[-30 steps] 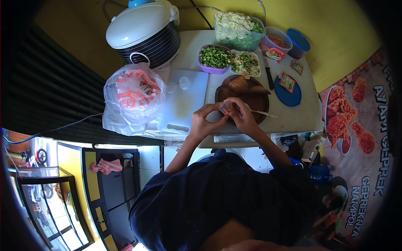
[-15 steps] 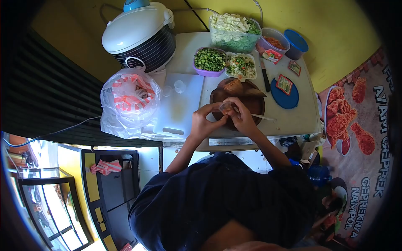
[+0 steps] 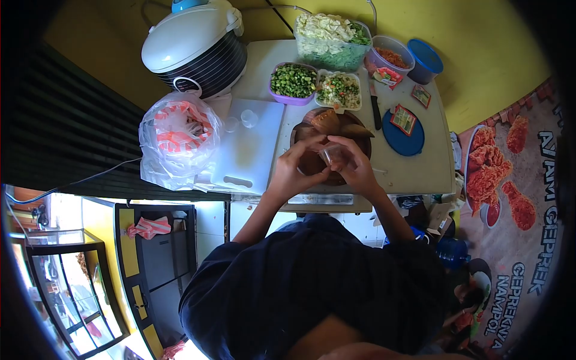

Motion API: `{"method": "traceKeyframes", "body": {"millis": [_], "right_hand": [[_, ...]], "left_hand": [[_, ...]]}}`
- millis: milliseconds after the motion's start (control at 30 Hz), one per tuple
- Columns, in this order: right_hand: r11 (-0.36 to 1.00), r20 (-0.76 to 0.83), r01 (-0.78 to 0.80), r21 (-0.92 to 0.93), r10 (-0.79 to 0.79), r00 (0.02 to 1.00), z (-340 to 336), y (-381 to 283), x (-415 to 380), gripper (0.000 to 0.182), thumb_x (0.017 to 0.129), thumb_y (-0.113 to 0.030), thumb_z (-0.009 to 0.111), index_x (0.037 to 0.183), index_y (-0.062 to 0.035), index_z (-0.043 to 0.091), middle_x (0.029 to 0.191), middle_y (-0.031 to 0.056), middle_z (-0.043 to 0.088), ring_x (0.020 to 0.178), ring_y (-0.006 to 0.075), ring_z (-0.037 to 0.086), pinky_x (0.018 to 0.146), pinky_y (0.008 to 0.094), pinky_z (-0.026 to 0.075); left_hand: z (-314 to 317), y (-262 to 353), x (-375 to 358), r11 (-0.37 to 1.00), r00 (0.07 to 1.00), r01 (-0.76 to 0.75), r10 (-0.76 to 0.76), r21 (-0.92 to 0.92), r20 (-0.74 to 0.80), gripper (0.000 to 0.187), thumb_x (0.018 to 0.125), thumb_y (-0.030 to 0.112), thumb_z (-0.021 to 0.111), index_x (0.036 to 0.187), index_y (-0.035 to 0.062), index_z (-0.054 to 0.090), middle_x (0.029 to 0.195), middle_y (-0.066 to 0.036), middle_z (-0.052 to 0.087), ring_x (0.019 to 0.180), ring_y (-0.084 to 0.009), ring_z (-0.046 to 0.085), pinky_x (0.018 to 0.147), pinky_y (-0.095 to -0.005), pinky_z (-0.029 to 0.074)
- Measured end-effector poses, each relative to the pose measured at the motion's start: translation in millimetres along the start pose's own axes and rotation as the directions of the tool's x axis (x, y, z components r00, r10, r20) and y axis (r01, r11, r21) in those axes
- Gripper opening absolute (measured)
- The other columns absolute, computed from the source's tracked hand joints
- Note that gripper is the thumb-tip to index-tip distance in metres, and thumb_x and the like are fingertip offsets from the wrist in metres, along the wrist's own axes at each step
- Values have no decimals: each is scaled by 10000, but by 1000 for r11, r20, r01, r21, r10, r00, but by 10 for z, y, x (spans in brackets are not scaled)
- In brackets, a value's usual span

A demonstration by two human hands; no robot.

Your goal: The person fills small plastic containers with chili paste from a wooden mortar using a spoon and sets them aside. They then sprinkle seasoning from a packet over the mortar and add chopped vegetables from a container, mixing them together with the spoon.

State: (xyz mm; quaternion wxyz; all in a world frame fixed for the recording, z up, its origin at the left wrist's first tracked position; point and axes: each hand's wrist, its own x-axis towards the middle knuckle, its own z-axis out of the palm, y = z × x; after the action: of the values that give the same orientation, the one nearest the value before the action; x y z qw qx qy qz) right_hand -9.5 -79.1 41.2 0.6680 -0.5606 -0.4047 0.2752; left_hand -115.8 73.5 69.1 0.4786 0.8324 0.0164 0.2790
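Between both hands is a small clear plastic cup (image 3: 329, 155), held over a round brown mortar (image 3: 363, 147). My left hand (image 3: 294, 167) grips the cup from the left, thumb and fingers curved around it. On the other side, the fingers of my right hand (image 3: 356, 167) close on the cup. Its contents are hard to make out. Inside the mortar, beyond my fingers, lies a brown pestle (image 3: 355, 130) beside an orange-brown piece (image 3: 326, 122). More small clear cups (image 3: 248, 118) rest on a white cutting board (image 3: 255, 141) to the left.
A purple tub of chopped greens (image 3: 292, 82), a white tray of chopped vegetables (image 3: 338, 91) and a cabbage container (image 3: 332, 51) stand behind. At right are a knife (image 3: 376, 111) and a blue lid (image 3: 402, 144) bearing a sachet. A plastic bag (image 3: 180, 141) and rice cooker (image 3: 195, 51) stand left.
The cup has turned between my fingers, and my right hand now covers more of its side. The whole view has shifted slightly. Less of the white handle beside the mortar shows.
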Motion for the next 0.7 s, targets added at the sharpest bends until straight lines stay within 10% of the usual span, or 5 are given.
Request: {"method": "traceKeyframes", "body": {"millis": [100,700], "right_hand": [[987,-48,64,148,-57,997,-6,65,-53,525,846,-271,671,1243,-28,427,1164,82,490,1078,159,514,888,281,450],[986,-85,91,139,-80,993,29,105,-145,433,854,-201,667,1183,-18,452,1125,78,496,1009,145,513,890,288,425]], "left_hand": [[55,-11,-1,998,998,-62,62,-6,-8,450,628,99,793,1046,26,643,992,-107,647,911,-231,645,799,-319,508],[184,-9,-159,998,996,-57,59,36,-65,390,638,94,781,1007,34,670,954,-101,658,880,-206,648,784,-293,506]]}}
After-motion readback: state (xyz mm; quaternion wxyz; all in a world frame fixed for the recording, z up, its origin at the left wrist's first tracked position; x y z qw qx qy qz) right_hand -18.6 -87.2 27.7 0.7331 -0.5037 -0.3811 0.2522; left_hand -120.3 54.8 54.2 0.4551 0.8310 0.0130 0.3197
